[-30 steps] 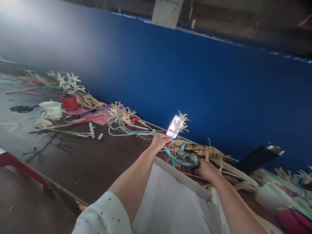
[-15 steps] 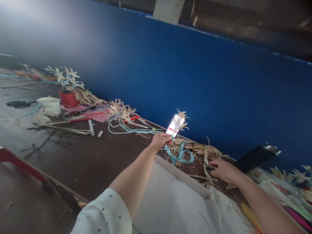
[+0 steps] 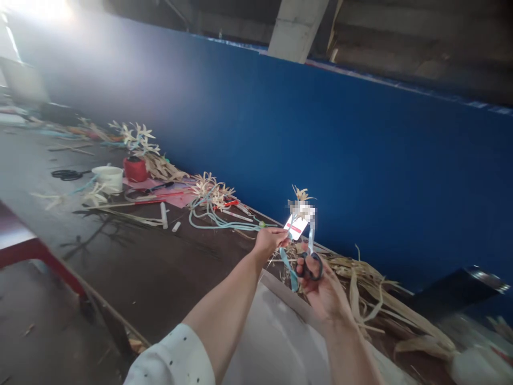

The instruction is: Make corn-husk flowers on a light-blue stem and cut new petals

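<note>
Between the hands: pale blue ribbon (image 3: 289,267), hanging from the card and down past the right thumb.
Left hand (image 3: 269,241): closed in a pinch on the lower corner of a small white card with a red stripe (image 3: 295,227), held up off the table. A dried straw flower (image 3: 300,193) shows just above the card.
Right hand (image 3: 323,291): fingers through the loops of black-handled scissors (image 3: 310,264), gripping them with the blades pointing up beside the card. Blade gap too small to tell.
Step in hand: by my reading, scissors are brought up to the ribbon near the card. No cut shows.
Next move calls for: ribbon held taut by the left pinch, blades set squarely across it and clear of the card and fingertips.
Right of the right hand: heap of dried tan husk strips (image 3: 372,289).
Below the hands: white sheet (image 3: 276,331) on the dark brown table (image 3: 160,267).
</note>
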`<action>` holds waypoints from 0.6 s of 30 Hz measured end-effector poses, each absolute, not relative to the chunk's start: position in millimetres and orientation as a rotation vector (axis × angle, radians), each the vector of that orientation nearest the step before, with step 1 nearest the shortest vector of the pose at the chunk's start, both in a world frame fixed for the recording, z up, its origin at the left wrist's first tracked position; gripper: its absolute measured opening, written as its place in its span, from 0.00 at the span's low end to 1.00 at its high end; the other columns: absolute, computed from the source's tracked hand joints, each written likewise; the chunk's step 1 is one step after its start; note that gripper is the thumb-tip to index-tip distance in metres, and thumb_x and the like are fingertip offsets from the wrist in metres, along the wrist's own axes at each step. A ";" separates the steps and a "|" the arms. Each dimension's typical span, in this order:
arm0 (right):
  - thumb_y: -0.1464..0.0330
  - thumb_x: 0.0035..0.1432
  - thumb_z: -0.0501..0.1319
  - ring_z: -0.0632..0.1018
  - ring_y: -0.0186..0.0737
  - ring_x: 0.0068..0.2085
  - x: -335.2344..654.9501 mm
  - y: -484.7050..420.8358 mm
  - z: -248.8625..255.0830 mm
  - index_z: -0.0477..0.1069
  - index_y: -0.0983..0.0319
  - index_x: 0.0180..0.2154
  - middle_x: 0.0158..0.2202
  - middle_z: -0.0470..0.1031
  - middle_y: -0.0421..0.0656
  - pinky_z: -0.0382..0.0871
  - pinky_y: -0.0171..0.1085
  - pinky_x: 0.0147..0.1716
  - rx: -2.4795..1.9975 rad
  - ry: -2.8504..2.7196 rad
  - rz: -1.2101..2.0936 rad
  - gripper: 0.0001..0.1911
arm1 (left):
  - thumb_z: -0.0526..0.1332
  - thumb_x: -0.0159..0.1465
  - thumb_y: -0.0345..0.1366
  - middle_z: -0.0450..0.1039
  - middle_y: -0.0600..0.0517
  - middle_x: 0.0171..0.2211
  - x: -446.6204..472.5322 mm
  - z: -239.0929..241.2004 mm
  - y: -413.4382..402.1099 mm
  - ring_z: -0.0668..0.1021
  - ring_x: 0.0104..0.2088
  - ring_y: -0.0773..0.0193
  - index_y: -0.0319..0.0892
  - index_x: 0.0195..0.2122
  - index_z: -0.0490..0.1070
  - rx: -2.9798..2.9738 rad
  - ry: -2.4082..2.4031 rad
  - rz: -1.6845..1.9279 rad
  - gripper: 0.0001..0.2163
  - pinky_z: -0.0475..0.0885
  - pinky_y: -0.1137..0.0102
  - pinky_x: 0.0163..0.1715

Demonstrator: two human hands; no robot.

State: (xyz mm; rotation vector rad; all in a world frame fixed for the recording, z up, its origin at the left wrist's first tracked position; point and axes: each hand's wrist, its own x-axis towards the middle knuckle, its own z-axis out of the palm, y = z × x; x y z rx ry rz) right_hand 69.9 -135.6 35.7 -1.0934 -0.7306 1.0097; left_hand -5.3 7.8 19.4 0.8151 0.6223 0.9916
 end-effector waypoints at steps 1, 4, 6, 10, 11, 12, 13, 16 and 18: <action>0.62 0.49 0.67 0.73 0.31 0.29 65.6 -133.2 29.9 0.70 0.55 0.45 0.32 0.73 0.38 0.67 0.28 0.23 -1.056 -0.730 1.019 0.20 | 0.69 0.49 0.29 0.73 0.49 0.19 -5.6 19.5 9.2 0.77 0.23 0.67 0.30 0.30 0.76 0.810 0.625 1.010 0.08 0.75 0.72 0.30; 0.62 0.50 0.66 0.72 0.31 0.29 63.5 -136.6 15.9 0.70 0.57 0.45 0.30 0.71 0.38 0.67 0.28 0.25 -1.096 -0.740 1.109 0.19 | 0.68 0.50 0.29 0.74 0.50 0.19 -5.0 16.9 14.1 0.78 0.25 0.67 0.32 0.30 0.77 0.820 0.661 1.043 0.07 0.74 0.73 0.30; 0.60 0.51 0.65 0.71 0.30 0.27 67.1 -142.9 12.0 0.71 0.58 0.44 0.29 0.71 0.39 0.64 0.27 0.22 -1.139 -0.762 1.135 0.18 | 0.68 0.51 0.30 0.74 0.51 0.19 -3.6 13.3 17.3 0.78 0.25 0.67 0.34 0.30 0.77 0.833 0.677 1.057 0.06 0.74 0.75 0.30; 0.58 0.51 0.64 0.70 0.30 0.25 72.4 -149.8 14.5 0.72 0.60 0.42 0.27 0.70 0.40 0.58 0.26 0.16 -1.231 -0.799 1.150 0.18 | 0.67 0.51 0.30 0.74 0.51 0.21 -0.5 6.7 21.5 0.78 0.24 0.68 0.33 0.32 0.77 0.838 0.661 1.094 0.07 0.74 0.74 0.30; 0.57 0.50 0.65 0.69 0.29 0.24 72.7 -149.9 15.5 0.73 0.61 0.41 0.27 0.70 0.41 0.56 0.25 0.15 -1.255 -0.804 1.149 0.19 | 0.67 0.51 0.29 0.74 0.51 0.21 0.0 6.1 21.9 0.78 0.24 0.68 0.33 0.32 0.77 0.834 0.662 1.095 0.07 0.74 0.74 0.30; 0.57 0.49 0.65 0.69 0.29 0.24 72.8 -149.6 16.4 0.73 0.62 0.41 0.26 0.70 0.41 0.54 0.25 0.14 -1.275 -0.803 1.144 0.20 | 0.67 0.51 0.29 0.74 0.50 0.21 0.3 6.0 22.1 0.77 0.24 0.68 0.32 0.32 0.76 0.831 0.666 1.096 0.08 0.74 0.74 0.30; 0.56 0.49 0.65 0.69 0.29 0.24 72.8 -149.2 17.0 0.73 0.62 0.41 0.26 0.70 0.41 0.52 0.24 0.14 -1.290 -0.794 1.136 0.20 | 0.67 0.51 0.28 0.74 0.50 0.21 0.3 6.4 22.1 0.77 0.24 0.68 0.32 0.32 0.76 0.830 0.673 1.096 0.08 0.74 0.73 0.29; 0.56 0.48 0.66 0.69 0.29 0.23 72.4 -148.1 17.9 0.73 0.62 0.41 0.26 0.71 0.41 0.49 0.23 0.12 -1.321 -0.767 1.130 0.21 | 0.67 0.51 0.28 0.74 0.50 0.21 -0.4 9.3 20.9 0.77 0.24 0.67 0.32 0.32 0.76 0.834 0.683 1.096 0.07 0.74 0.73 0.29; 0.56 0.48 0.66 0.69 0.29 0.23 72.0 -148.0 18.4 0.73 0.62 0.40 0.25 0.71 0.40 0.49 0.23 0.12 -1.341 -0.767 1.132 0.21 | 0.67 0.52 0.27 0.74 0.51 0.21 -1.2 11.2 19.8 0.77 0.24 0.67 0.33 0.31 0.76 0.835 0.679 1.091 0.06 0.74 0.73 0.30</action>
